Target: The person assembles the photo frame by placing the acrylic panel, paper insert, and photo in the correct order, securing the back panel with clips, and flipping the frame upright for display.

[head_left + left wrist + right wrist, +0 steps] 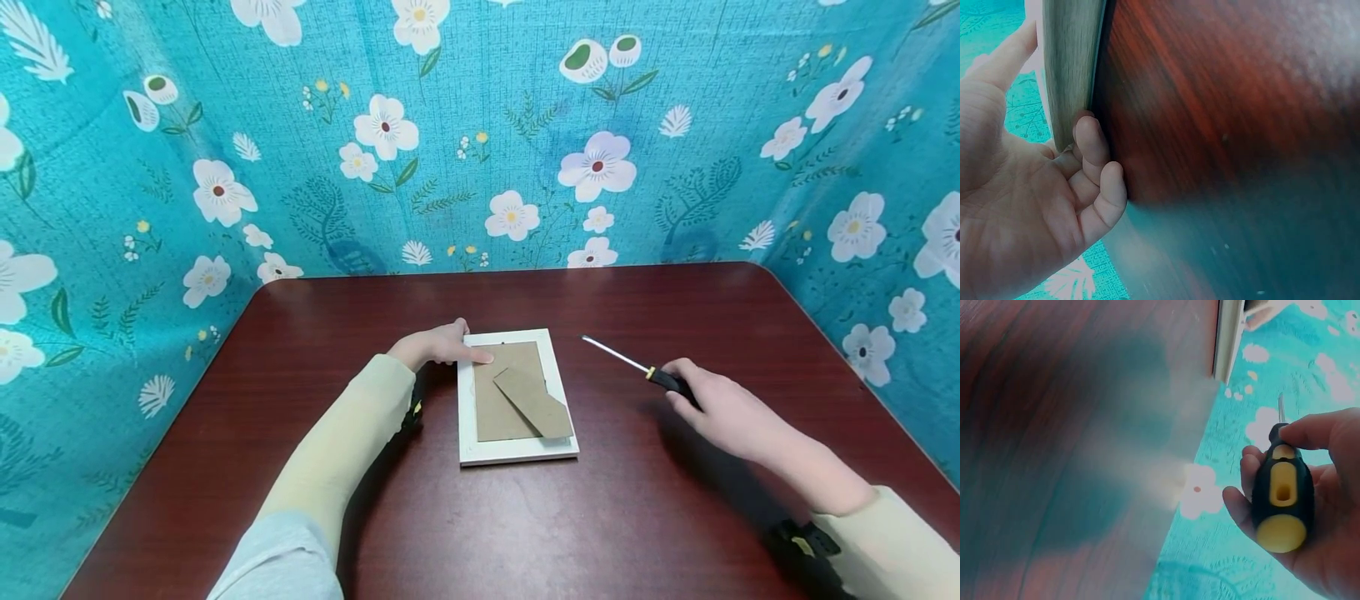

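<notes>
A white picture frame (489,452) lies back side up on the table, its brown backing board (491,408) showing. A cardboard stand leg (531,400) slants across that board, its lower end raised a little. My left hand (444,344) grips the frame's upper left edge, thumb on top of the backing. In the left wrist view, curled fingers (1093,144) meet the frame's side (1071,69) from below. To the right of the frame, my right hand (723,408) holds a screwdriver (1283,487) by its black and yellow handle. Its metal shaft points toward the frame, apart from it.
The dark reddish-brown wooden table (525,533) reflects light near its front. A turquoise cloth (465,167) with white flowers hangs behind the table and along both sides. Dark wrist straps (806,540) sit at the cuffs of the pale sleeves.
</notes>
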Motion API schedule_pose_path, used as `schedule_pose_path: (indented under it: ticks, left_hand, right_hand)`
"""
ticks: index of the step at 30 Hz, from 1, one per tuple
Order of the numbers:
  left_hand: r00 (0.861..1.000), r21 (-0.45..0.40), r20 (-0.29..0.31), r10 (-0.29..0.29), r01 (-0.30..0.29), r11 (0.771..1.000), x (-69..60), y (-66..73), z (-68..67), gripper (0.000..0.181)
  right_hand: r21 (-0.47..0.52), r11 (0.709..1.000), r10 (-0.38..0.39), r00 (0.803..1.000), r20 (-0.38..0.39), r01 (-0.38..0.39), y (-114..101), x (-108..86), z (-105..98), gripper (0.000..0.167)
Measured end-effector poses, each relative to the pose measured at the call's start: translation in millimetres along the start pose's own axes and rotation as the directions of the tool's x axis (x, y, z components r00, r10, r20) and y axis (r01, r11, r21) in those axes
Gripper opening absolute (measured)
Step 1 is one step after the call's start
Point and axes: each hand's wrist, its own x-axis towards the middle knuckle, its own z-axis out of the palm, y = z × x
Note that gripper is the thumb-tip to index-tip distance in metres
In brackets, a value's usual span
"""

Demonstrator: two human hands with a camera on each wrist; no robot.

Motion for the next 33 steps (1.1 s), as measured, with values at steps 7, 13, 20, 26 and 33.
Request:
schedule_pose_path:
  ticks: [7,13,20,26,33]
  left_hand:
    - [1.000,-0.006,0.000,0.001,-0.001,1.000,0.0,-0.9,0.6,0.067]
    - [1.000,-0.009,0.001,0.000,0.000,1.000,0.2,-0.8,-0.1,0.068]
    - [1.000,-0.009,0.006,-0.007,0.007,1.000,0.9,-0.8,-1.3,0.067]
    - [1.000,-0.008,0.009,-0.015,0.015,1.000,2.0,-0.2,-1.8,0.070]
    - [1.000,0.010,-0.003,-0.015,0.016,1.000,-0.9,0.7,-1.1,0.069]
  right_hand:
    - [-0.020,0.998,-0.051,0.998,0.022,0.051,-13,4.1,12,0.042]
    - [0.018,0.997,-0.073,0.997,0.031,0.073,-21,6.0,18,0.034]
    - [0.095,0.995,-0.047,0.996,0.072,0.040,-26,6.1,26,0.040]
    - [0.072,0.997,-0.023,0.993,0.115,0.015,-28,6.7,31,0.049]
    - [0.068,0.994,-0.093,0.991,0.100,0.087,-26,5.7,35,0.050]
